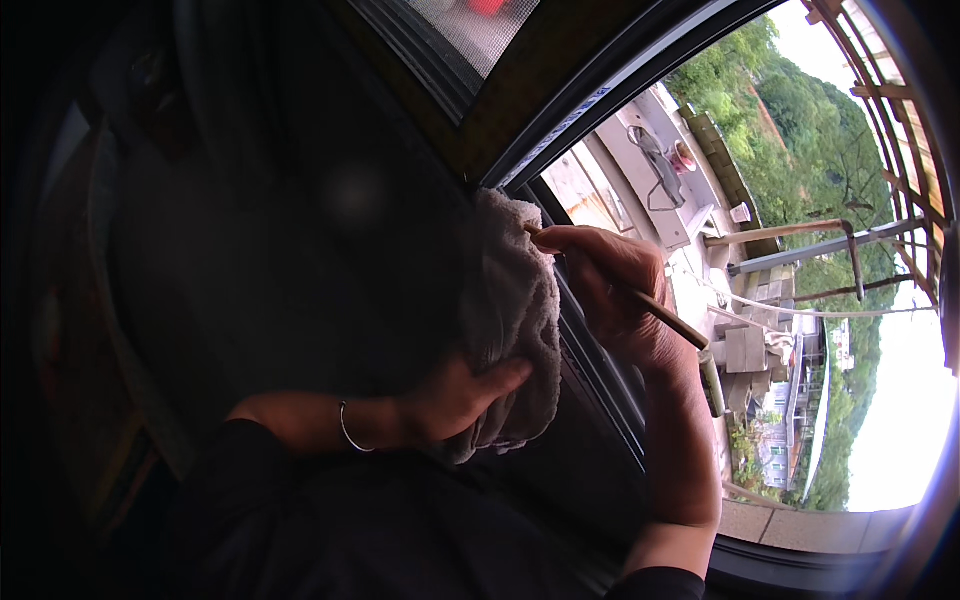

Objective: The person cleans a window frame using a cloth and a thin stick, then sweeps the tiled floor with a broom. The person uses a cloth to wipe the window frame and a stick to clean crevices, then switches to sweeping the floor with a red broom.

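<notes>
My left hand (pixel 455 398), with a thin silver bangle (pixel 347 428) on its wrist, grips the lower part of a greyish, fluffy towel (pixel 515 290). The towel hangs bunched along the dark window frame (pixel 590 375), its top end near the frame's corner. In my right hand (pixel 620 285) is a thin brown stick (pixel 675 322), closed in by the fingers and slanting down to the right past the wrist. The stick's upper tip touches or lies close to the towel's upper right edge. Its lower end looks paler and jointed.
A mesh screen (pixel 490 35) lies beyond the frame at the top. Through the window on the right show a pale ledge with a wire-framed item (pixel 657 165), pipes (pixel 780 232), stacked blocks (pixel 745 350) and green trees (pixel 820 120). The left side is in deep shadow.
</notes>
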